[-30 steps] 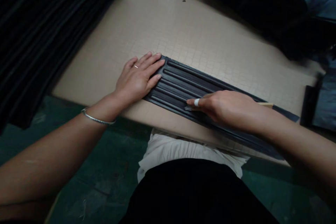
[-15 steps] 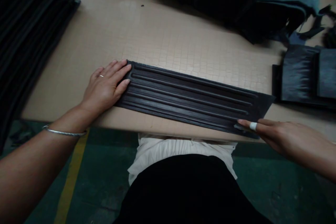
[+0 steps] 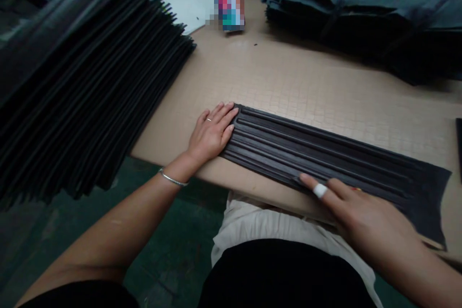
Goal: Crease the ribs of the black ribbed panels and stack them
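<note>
While my left hand [image 3: 211, 132] lies flat with fingers spread on the far end of the ribbed black panel [image 3: 325, 156] on the table [image 3: 288, 82], my right hand [image 3: 355, 216], fingers extended and gripping nothing, presses its near edge, which overhangs and could slip off.

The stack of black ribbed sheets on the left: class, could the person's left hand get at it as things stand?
Probably yes. The left hand lies flat on the near end of the ribbed strip, holding nothing, and only bare table lies between it and the stack.
</note>
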The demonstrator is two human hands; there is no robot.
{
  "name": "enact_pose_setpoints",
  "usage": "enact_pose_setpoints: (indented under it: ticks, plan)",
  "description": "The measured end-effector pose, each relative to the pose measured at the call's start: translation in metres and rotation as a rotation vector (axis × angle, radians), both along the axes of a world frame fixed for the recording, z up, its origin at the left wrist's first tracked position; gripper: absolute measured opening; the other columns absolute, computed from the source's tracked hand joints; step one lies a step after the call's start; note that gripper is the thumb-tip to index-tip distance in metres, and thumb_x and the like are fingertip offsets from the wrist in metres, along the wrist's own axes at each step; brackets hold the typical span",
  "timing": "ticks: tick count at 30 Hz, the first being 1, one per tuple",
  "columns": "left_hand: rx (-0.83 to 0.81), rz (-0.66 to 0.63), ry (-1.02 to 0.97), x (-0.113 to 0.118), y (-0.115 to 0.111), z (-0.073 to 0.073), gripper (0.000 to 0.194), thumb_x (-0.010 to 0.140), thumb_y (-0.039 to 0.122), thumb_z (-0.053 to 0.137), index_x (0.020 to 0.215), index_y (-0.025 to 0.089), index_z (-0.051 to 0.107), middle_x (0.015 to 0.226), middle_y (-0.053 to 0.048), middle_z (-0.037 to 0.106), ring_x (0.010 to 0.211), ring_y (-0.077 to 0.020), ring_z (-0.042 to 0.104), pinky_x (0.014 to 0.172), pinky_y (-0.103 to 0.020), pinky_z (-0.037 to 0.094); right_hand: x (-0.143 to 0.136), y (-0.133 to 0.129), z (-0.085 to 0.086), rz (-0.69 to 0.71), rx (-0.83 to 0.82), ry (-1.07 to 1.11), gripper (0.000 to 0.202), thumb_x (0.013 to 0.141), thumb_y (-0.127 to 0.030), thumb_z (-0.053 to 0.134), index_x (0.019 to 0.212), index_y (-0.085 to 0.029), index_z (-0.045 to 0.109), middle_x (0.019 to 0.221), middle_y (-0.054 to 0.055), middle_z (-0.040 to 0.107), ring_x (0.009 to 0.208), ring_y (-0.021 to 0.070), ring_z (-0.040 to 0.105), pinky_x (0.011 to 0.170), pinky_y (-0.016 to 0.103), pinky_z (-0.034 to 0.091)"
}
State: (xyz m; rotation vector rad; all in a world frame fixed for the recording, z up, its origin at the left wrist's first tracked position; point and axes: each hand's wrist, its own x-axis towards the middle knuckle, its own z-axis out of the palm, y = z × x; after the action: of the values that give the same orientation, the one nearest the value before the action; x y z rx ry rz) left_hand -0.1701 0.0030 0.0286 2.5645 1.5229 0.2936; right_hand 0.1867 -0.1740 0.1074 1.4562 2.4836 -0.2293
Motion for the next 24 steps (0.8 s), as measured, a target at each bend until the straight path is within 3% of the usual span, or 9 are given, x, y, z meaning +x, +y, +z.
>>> enact_pose_setpoints:
  ticks: [3, 5, 9, 13, 16, 18, 24]
  plan:
    - [-0.008, 0.017, -0.023, 0.0, -0.001, -0.001, 0.055, 0.106, 0.041, 0.038, 0.16, 0.033, 0.038, 0.167, -0.006, 0.039, 0.157, -0.026, 0.032, 0.127, -0.054, 0.026, -0.086, 0.04, 0.0, 0.088, -0.041, -0.031, 0.076, 0.094, -0.004, 0.045, 0.165, -0.027, 0.031, 0.108, 0.009, 0.065, 0.078, 0.0208, 0.069, 0.064, 0.03, 0.056]
    - [-0.012, 0.026, -0.031, 0.0, -0.001, -0.001, 0.054, 0.106, 0.04, 0.038, 0.16, 0.033, 0.038, 0.167, -0.006, 0.039, 0.157, -0.0259, 0.033, 0.127, -0.053, 0.026, -0.122, 0.057, 0.002, 0.112, -0.074, -0.033, 0.066, 0.1, -0.009, 0.042, 0.164, -0.025, 0.033, 0.108, 0.011, 0.065, 0.081, 0.0222, 0.069, 0.063, 0.031, 0.056]
    - [-0.004, -0.003, -0.031, -0.001, -0.001, 0.0, 0.055, 0.107, 0.038, 0.036, 0.161, 0.034, 0.035, 0.168, -0.004, 0.037, 0.157, -0.0256, 0.032, 0.127, -0.054, 0.026, -0.16, 0.076, 0.004, 0.112, -0.084, 0.004, 0.057, 0.107, -0.016, 0.034, 0.163, -0.024, 0.035, 0.107, 0.013, 0.065, 0.081, 0.0227, 0.069, 0.063, 0.032, 0.056]
    - [-0.015, -0.025, -0.029, -0.001, -0.001, 0.0, 0.054, 0.106, 0.038, 0.037, 0.16, 0.033, 0.036, 0.169, -0.003, 0.035, 0.158, -0.0254, 0.031, 0.127, -0.054, 0.024, -0.18, 0.083, 0.005, 0.085, -0.075, 0.081, 0.053, 0.109, -0.019, 0.027, 0.161, -0.022, 0.039, 0.108, 0.014, 0.065, 0.083, 0.0235, 0.069, 0.061, 0.033, 0.055]
    - [-0.014, -0.023, -0.048, -0.001, 0.0, -0.001, 0.055, 0.106, 0.042, 0.035, 0.16, 0.032, 0.037, 0.169, -0.002, 0.034, 0.158, -0.0262, 0.029, 0.128, -0.054, 0.022, -0.17, 0.08, 0.007, 0.083, -0.075, 0.094, 0.053, 0.11, -0.02, 0.026, 0.161, -0.023, 0.039, 0.109, 0.014, 0.065, 0.086, 0.024, 0.069, 0.063, 0.034, 0.055]
    - [-0.019, -0.03, -0.064, -0.003, 0.002, -0.003, 0.056, 0.106, 0.044, 0.034, 0.161, 0.033, 0.035, 0.17, -0.001, 0.032, 0.159, -0.0268, 0.027, 0.128, -0.054, 0.02, -0.144, 0.07, 0.01, 0.091, -0.082, 0.048, 0.054, 0.108, -0.018, 0.031, 0.162, -0.023, 0.038, 0.108, 0.013, 0.065, 0.087, 0.0246, 0.068, 0.065, 0.034, 0.056]
    - [-0.038, -0.016, -0.034, -0.004, 0.002, -0.003, 0.058, 0.106, 0.045, 0.031, 0.162, 0.035, 0.032, 0.171, 0.001, 0.03, 0.159, -0.0254, 0.026, 0.13, -0.052, 0.017, -0.006, -0.013, 0.021, 0.048, 0.047, -0.137, 0.078, 0.085, -0.003, 0.051, 0.16, -0.024, 0.042, 0.091, 0.005, 0.063, 0.07, 0.022, 0.063, 0.062, 0.033, 0.054]
